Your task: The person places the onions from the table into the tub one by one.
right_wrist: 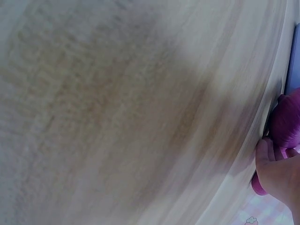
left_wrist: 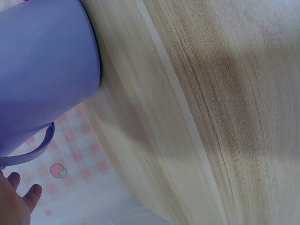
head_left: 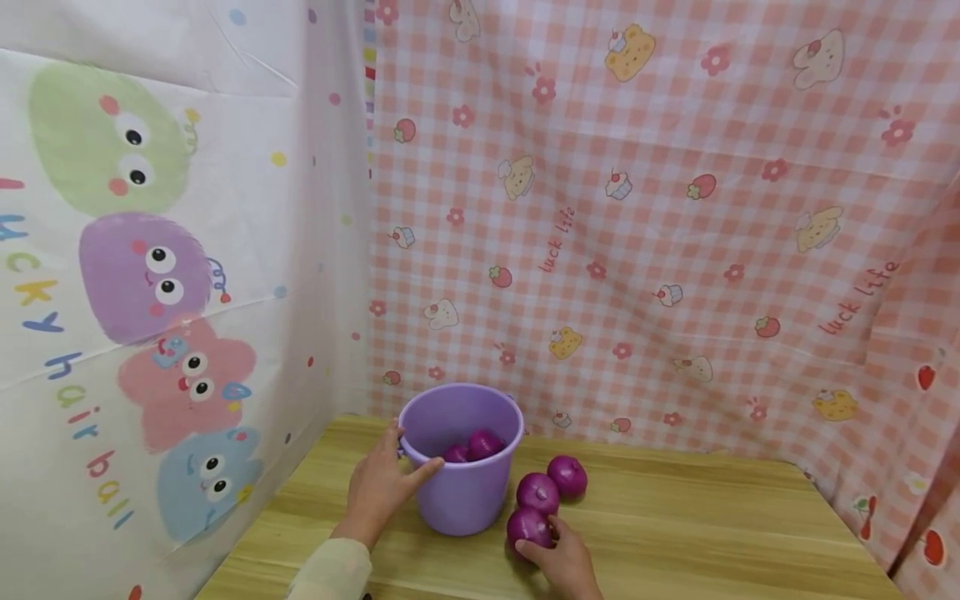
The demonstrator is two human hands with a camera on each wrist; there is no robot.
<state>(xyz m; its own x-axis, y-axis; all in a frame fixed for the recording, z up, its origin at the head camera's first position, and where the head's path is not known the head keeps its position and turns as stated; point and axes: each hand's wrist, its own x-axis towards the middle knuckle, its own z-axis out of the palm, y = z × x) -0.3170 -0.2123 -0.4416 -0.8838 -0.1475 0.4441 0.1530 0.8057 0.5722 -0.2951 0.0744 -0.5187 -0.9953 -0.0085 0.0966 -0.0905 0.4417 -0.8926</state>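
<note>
Purple onion (head_left: 527,533) is pinched in the right hand (head_left: 567,560); two loose onions (head_left: 537,492) lie just beyond it on the bench (head_left: 690,517). The left hand (head_left: 381,485) grips the bucket (head_left: 463,500) holding more onions (head_left: 486,444).

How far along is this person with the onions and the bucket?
Done: two onions show inside the purple bucket. In hand: the right hand grips the nearest onion, while the left hand touches the bucket's rim. Apparently left: the middle onion and the farthest onion, both outside on the table.
</note>
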